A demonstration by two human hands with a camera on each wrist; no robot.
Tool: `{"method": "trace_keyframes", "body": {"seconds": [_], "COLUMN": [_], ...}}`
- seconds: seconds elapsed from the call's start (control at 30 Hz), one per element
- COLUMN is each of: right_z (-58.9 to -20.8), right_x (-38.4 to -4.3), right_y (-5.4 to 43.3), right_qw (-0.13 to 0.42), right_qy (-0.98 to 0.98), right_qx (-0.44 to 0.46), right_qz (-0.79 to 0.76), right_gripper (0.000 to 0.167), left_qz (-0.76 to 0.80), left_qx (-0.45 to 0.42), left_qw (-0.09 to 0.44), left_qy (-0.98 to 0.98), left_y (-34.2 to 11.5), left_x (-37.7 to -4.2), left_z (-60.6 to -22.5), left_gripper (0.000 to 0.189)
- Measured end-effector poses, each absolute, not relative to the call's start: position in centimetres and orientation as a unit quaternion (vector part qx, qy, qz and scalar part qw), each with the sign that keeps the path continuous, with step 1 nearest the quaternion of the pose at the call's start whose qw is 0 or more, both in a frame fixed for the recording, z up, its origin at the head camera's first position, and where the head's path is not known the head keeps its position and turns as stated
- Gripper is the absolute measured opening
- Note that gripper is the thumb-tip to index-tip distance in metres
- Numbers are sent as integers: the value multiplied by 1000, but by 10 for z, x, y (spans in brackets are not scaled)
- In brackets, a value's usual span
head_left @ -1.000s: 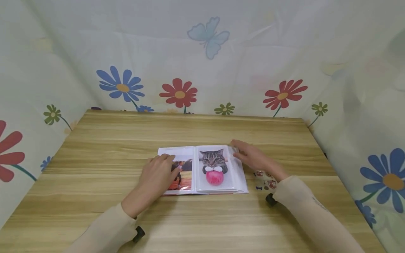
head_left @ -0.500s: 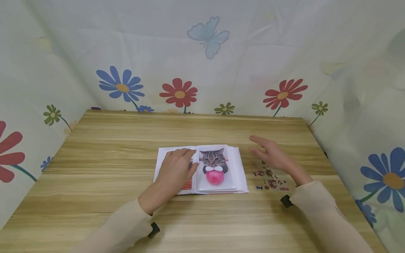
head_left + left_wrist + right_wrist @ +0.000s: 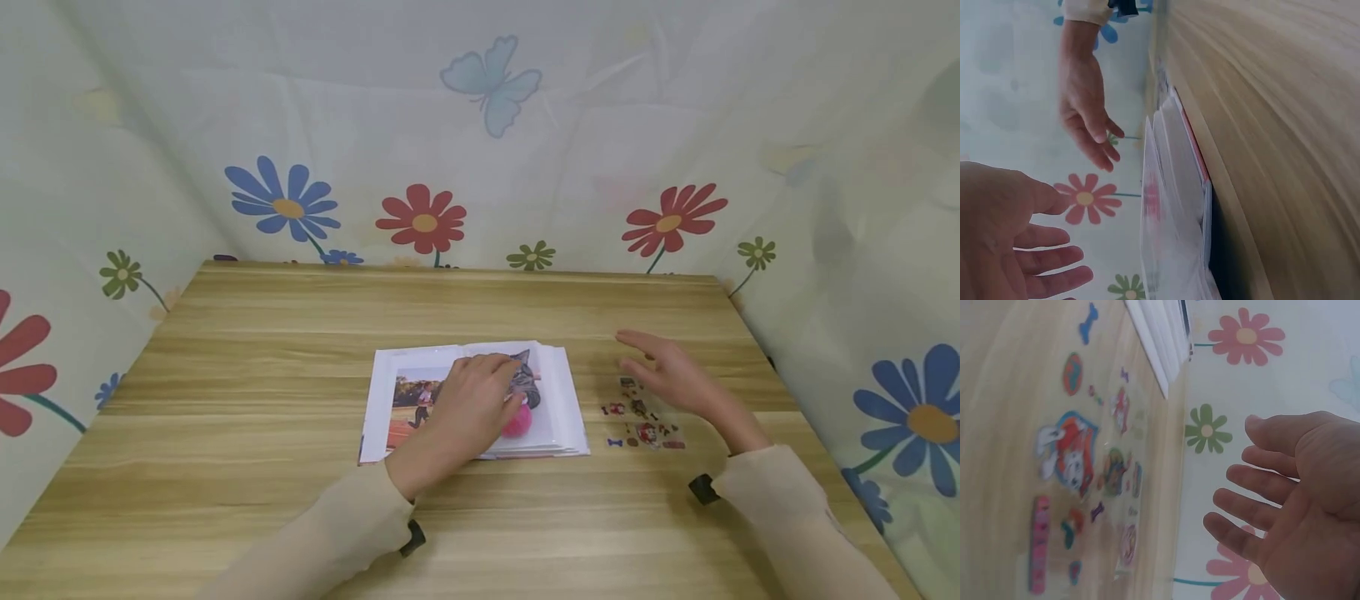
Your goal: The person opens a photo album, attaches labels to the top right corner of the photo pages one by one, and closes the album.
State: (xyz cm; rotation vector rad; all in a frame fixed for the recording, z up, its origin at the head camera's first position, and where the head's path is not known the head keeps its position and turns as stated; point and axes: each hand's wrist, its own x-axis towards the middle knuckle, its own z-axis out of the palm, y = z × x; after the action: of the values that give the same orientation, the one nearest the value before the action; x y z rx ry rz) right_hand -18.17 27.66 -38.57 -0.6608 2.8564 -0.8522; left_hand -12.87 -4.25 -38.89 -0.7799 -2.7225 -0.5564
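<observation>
A photo album [image 3: 567,400] lies spread on the wooden table, a running-track photo on its left page and a cat with a pink ball on its right. My left hand [image 3: 468,404] hovers over the middle of the album, hiding part of both photos; in the left wrist view a gap separates its relaxed fingers [image 3: 1054,257] from the pages. To the album's right lies a clear sticker sheet [image 3: 645,425] with cartoon figures and bones. Above its far edge my right hand [image 3: 678,379] is raised, fingers extended and holding nothing, as the right wrist view also shows.
Behind the wooden table [image 3: 300,308] and along both sides hangs a white cloth [image 3: 337,100] printed with flowers and a butterfly. A dark wrist device [image 3: 703,489] sits at each sleeve cuff.
My left hand has moved right from the album's left page across to its middle. The right hand has left the album's right edge and shifted right over the sticker sheet.
</observation>
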Motion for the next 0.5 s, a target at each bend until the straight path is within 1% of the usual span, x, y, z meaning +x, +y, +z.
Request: {"method": "trace_keyframes", "body": {"seconds": [0.27,0.5], "right_z": [-393,-400], "right_x": [-176,-174], "right_y": [292,305], "right_qw": [38,47], "right_qy": [937,941], "right_qx": [-221,-215], "right_qz": [-268,-258], "right_gripper": [45,42], "left_qz": [-177,-130], "left_qx": [-305,-315], "left_qw": [146,119], "left_qy": [-924,-933], "left_y": [-16,5], "left_x": [-128,-127], "left_z": [-392,-396], "left_gripper": [34,40]}}
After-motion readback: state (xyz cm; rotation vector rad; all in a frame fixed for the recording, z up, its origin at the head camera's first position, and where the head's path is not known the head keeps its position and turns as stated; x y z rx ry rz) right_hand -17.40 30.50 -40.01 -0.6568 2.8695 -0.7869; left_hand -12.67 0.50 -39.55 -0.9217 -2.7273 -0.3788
